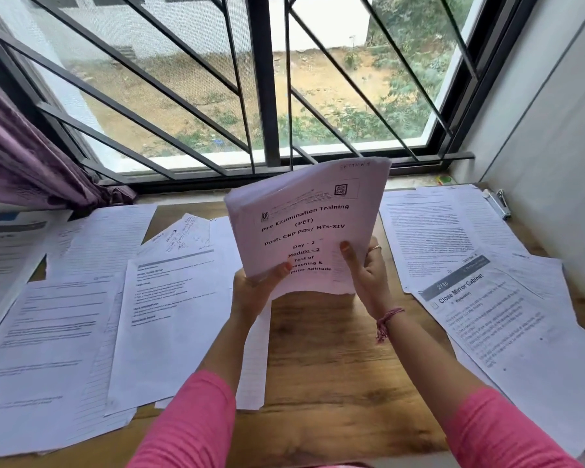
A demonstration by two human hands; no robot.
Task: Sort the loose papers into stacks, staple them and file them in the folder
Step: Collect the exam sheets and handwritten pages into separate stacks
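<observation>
Now you hold the stack upright above the bench, its printed cover page facing you, bottom edge bowed. Your left hand and right hand each clamp a lower corner, thumbs in front.

White papers with black print, brown wood-grain table, pink sleeves, purple curtain.
</observation>
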